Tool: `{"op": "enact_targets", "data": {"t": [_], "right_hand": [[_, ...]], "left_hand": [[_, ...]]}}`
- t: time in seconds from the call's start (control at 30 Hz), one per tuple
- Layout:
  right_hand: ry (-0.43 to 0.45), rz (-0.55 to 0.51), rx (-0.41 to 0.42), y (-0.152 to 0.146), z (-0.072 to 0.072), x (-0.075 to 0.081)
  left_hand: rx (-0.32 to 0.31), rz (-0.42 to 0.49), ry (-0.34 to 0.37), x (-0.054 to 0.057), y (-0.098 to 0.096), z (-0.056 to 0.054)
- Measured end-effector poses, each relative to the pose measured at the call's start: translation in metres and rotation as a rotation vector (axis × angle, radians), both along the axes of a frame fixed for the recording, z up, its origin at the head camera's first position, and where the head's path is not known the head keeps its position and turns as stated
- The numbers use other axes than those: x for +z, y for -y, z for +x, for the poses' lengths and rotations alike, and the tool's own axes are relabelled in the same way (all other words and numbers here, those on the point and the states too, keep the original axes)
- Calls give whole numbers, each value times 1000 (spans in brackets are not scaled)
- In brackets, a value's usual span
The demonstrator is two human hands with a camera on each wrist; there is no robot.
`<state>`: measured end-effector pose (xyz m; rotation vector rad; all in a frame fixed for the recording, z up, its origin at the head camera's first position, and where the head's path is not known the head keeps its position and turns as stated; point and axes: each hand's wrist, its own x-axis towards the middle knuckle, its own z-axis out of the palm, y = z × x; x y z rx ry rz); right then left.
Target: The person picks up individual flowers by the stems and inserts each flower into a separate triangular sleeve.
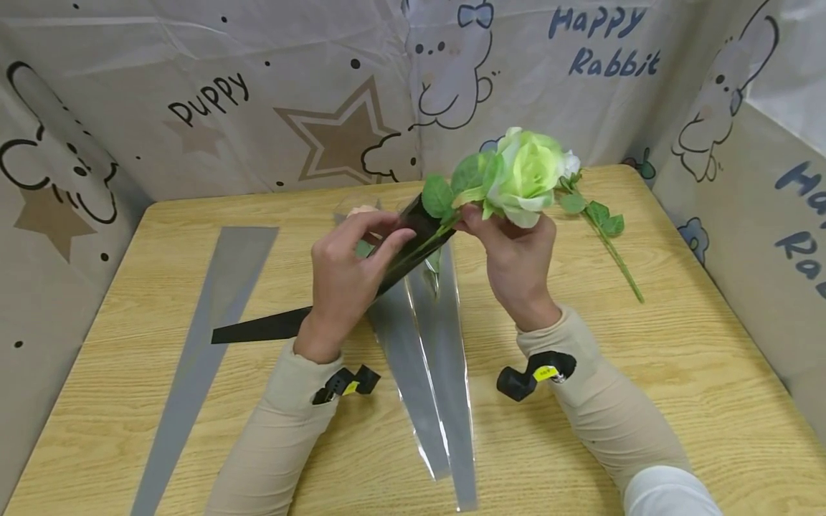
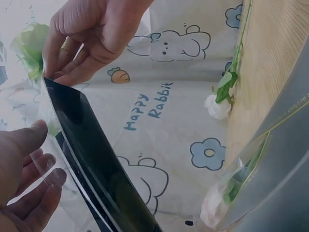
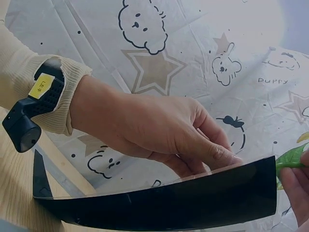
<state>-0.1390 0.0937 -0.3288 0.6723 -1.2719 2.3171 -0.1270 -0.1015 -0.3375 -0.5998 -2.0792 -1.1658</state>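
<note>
A pale green artificial rose [image 1: 529, 175] is held up over the table, and my right hand [image 1: 519, 261] pinches its stem just under the bloom. Its leaves and stem lie along the mouth of a black tapered flower sleeve [image 1: 264, 328], which slants down to the left. My left hand [image 1: 345, 279] is at the sleeve's upper part. In the left wrist view its thumb and fingers [image 2: 46, 193] stand apart beside the sleeve's clear film. From the right wrist view, the left thumb [image 3: 224, 155] lies at the sleeve's edge; the other fingertips are partly hidden behind it.
A flat grey sleeve [image 1: 193, 344] lies on the table's left. Clear-edged grey sleeves [image 1: 419, 387] lie beneath my hands, with a pale pink rose [image 2: 215, 205] at their wide end. A white rose [image 2: 217, 106] rests at the right. Printed cloth walls [image 1: 219, 158] border the table.
</note>
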Motion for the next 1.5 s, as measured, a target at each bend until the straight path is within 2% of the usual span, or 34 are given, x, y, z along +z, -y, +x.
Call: {"op": "enact_targets", "data": {"t": [0.3,0.37,0.5,0.6,0.67,0.77,0.9,1.0,1.07,1.2,1.33,1.5], "right_hand": [[96,186,-54,-4,4,1],[109,261,-91,-7,3,3],[149,505,-194,-16,0,9],[198,639,-192,-24,-2,12],[221,673,-152,-28,-3,14],[234,648,-56,-32,-4,16],[245,540,99,-35,-5,17],[256,498,153,-36,-5,18],[268,493,154,-36,-6,18],[289,513,87,-38,-7,18],[302,519,62,-41,-8,18],[295,634,25,-42,-8,19]], "left_hand": [[4,-3,-31,2,-1,2],[7,-6,-35,2,-1,2],[12,-22,-45,2,-2,3],[4,-47,-55,1,-3,4],[0,-68,-63,1,-4,5],[-4,-88,-75,1,-6,7],[-7,-92,-82,1,-8,8],[-13,-86,-80,1,-10,8],[-15,-80,-79,2,-10,9],[-19,-68,-90,2,-11,9],[-26,-60,-116,3,-12,10],[-28,-56,-140,2,-12,10]]}}
